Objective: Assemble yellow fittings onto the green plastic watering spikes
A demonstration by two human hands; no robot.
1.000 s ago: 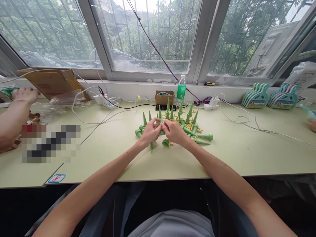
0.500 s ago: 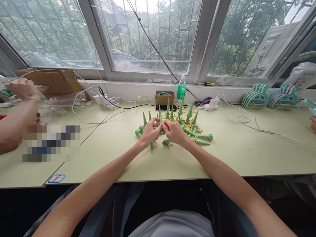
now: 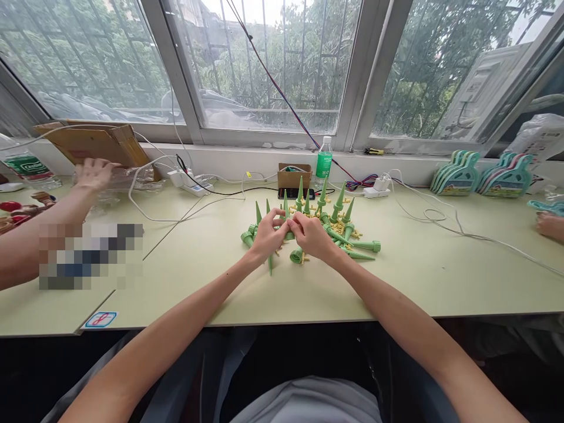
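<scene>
My left hand [image 3: 269, 236] and my right hand [image 3: 309, 235] meet fingertip to fingertip over the table. Both pinch a green plastic watering spike [image 3: 289, 235]; part of its green body shows just below the fingers, and the rest is hidden. Around them several more green spikes stand upright, such as this spike [image 3: 338, 205], while others lie on their sides. A green ribbed cap end [image 3: 296, 256] faces me below my right hand, with a small yellow piece beside it. Small yellow valve pieces [image 3: 341, 227] lie in a heap behind my right hand.
Behind the spikes stand a small cardboard box [image 3: 294, 176], a phone [image 3: 291, 193] and a green-labelled bottle [image 3: 324, 160]. White cables [image 3: 458, 229] cross the table at right. Another person's hand [image 3: 93, 174] reaches in at left; another hand [image 3: 550, 226] shows at the right edge.
My hands keep almost the same pinch and place. At left, the other person's hand has moved right and down toward the plastic wrapping. The hand at the right edge has shifted slightly left.
</scene>
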